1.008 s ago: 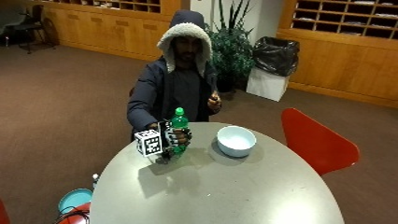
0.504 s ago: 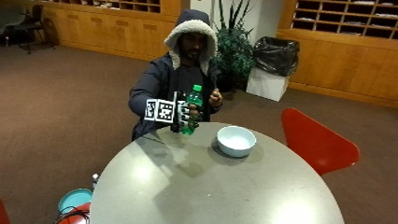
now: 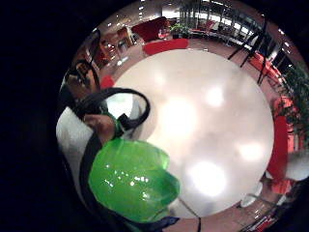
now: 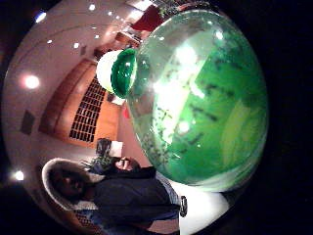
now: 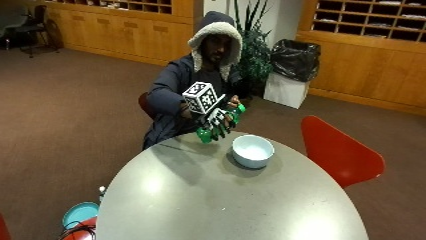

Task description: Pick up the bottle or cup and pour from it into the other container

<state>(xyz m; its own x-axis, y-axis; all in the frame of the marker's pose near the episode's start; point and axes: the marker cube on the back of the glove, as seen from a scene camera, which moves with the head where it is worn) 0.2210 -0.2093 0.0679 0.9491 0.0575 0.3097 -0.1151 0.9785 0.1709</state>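
Observation:
In the outside view the gloved right hand (image 5: 216, 120) grips a green plastic bottle (image 5: 208, 134) and holds it in the air above the far edge of the round grey table (image 5: 200, 200). The bottle is tilted, its base low and its green cap (image 5: 240, 107) up toward the person's chest. The bare hand (image 5: 233, 103) is right at the cap end. A white bowl (image 5: 253, 150) stands on the table just below and to the right of the bottle. The bottle's base (image 3: 133, 179) and its body (image 4: 205, 98) with the cap (image 4: 123, 73) fill the palm views.
A red chair (image 5: 336, 150) stands at the table's right side. On the floor at the left lies a teal round object (image 5: 80, 214). Behind the person are a plant, a black-bagged bin (image 5: 293, 65) and wooden cabinets.
The bottle stood on the table in the gloved hand, then rose upright. Now it is tilted, nearer the bowl, and the bare hand has come to the cap.

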